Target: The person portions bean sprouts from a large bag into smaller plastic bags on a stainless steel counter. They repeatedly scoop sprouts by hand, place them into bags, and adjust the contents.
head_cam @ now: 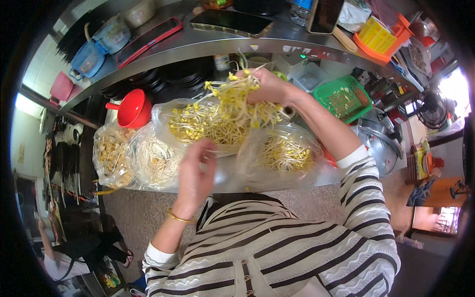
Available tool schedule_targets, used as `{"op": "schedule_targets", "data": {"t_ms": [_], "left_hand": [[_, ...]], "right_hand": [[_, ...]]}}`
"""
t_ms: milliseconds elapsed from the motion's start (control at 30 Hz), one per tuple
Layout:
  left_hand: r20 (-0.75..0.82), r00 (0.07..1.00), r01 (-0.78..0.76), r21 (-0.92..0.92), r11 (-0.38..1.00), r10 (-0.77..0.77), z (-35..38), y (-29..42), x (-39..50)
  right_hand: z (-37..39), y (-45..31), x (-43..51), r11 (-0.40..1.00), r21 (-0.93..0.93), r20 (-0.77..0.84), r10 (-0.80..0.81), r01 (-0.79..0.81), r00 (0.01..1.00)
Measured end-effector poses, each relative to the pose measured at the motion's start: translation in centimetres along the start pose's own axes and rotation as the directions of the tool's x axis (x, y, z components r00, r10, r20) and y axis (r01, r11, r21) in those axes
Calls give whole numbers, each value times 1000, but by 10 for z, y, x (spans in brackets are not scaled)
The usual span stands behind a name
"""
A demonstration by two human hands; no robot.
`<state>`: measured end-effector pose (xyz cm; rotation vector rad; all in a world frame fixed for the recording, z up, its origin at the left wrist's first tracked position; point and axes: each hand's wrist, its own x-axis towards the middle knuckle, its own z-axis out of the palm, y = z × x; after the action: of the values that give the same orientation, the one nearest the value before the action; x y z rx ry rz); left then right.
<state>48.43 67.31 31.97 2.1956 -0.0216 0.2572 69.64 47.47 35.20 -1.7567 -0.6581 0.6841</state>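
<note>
My right hand grips a loose bunch of soybean sprouts, held up over an opened plastic bag. More yellow-headed sprouts fill that bag. Slightly blurred, my left hand hovers in front of the bag, fingers half curled and apart from the thumb, with nothing seen in it. Left of this hand, a clear bag contains thin white strands, perhaps enoki mushrooms. To the right lies another clear bag with soybean sprouts inside.
A red dipper rests behind a bag of tan chunks. At the right stand a green basket with scraps and a metal pot lid. A steel shelf bearing phones crosses above. Another person is at lower left.
</note>
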Motion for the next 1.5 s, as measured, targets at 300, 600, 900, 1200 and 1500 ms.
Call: {"op": "schedule_targets", "data": {"t_ms": [300, 600, 900, 1200, 1500], "left_hand": [[263, 955, 233, -365, 902, -140, 103, -39, 23], [92, 995, -37, -130, 991, 49, 111, -31, 40], [-217, 875, -290, 480, 828, 432, 11, 23, 34], [-163, 901, 267, -522, 810, -402, -52, -40, 71], [-284, 850, 150, -678, 720, -445, -89, -40, 46]], "right_hand": [[2, 63, -102, 927, 365, 195, 13, -85, 981], [31, 167, -95, 638, -763, -323, -232, -107, 917], [-6, 25, -104, 657, -753, 173, 150, 33, 973], [133, 69, 75, 580, -766, 238, -144, 276, 961], [151, 100, 132, 727, -624, 98, -290, 286, 952]]}}
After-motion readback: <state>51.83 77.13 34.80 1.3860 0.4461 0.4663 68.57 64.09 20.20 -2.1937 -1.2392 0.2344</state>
